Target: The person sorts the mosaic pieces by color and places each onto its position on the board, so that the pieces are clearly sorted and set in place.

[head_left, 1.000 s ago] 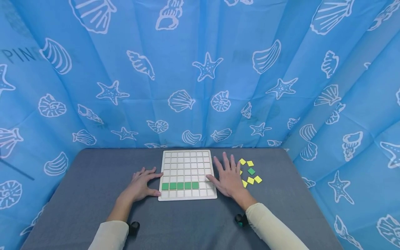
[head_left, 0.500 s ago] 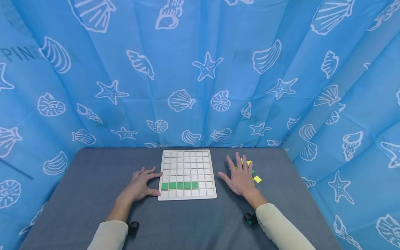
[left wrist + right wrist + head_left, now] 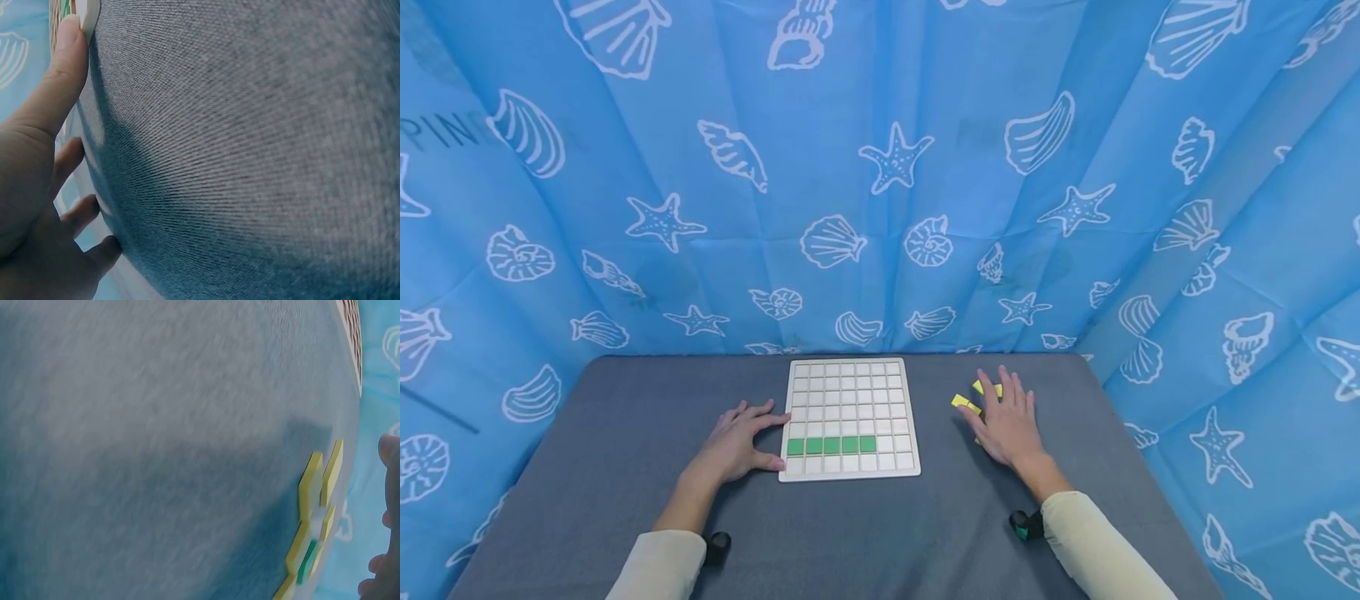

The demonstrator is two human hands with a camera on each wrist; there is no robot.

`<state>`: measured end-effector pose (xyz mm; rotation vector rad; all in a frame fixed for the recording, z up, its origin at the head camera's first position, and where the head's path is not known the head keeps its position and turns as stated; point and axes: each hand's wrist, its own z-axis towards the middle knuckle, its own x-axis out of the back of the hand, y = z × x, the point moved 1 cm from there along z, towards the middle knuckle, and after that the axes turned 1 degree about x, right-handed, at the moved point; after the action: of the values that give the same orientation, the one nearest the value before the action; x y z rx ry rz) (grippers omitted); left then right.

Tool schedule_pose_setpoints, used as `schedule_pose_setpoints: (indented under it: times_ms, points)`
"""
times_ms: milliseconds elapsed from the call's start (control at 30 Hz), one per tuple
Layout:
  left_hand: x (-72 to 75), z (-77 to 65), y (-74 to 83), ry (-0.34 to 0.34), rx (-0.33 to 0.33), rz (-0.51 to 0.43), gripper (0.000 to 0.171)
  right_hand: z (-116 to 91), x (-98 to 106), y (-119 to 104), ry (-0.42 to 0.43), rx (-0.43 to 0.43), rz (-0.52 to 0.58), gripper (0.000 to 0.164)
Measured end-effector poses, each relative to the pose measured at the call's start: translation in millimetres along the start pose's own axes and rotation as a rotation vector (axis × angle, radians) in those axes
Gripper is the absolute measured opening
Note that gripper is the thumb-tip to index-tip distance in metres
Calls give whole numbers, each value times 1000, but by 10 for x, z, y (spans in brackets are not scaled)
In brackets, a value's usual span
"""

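A white gridded board (image 3: pixel 850 406) lies on the table, with a row of several green square tiles (image 3: pixel 832 446) in its second row from the front. My left hand (image 3: pixel 733 446) touches the board's left edge with thumb and forefinger, fingers spread; the left wrist view has the thumb (image 3: pixel 62 78) against the rim. To the right of the board, my right hand (image 3: pixel 1011 427) hovers with extended fingers over loose yellow tiles (image 3: pixel 962 403), hiding most of them. In the right wrist view, several yellow tiles (image 3: pixel 310 487) and a green tile (image 3: pixel 306 562) lie below the hand.
A dark grey cloth covers the table (image 3: pixel 865 542). Behind it and along the sides hangs a blue curtain (image 3: pixel 880 275) printed with white shells and starfish. Each wrist wears a small black camera.
My right hand has moved rightward from the board's right edge to above the loose tiles, covering more of them. My left hand stays at the board's left edge.
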<state>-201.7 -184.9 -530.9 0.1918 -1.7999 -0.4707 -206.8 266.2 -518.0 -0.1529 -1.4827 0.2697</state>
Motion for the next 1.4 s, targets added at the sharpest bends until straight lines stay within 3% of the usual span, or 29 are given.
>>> schedule_pose_setpoints:
  times_ms: [167, 700, 1400]
  points:
    - [2, 5, 18, 12, 0, 4, 88, -47, 42, 116, 20, -8, 30, 71]
    - [17, -5, 20, 8, 15, -17, 85, -74, 8, 392, 86, -149, 149, 50]
    - [8, -13, 38, 3, 32, -22, 87, -44, 22, 434, 134, -151, 103, 14]
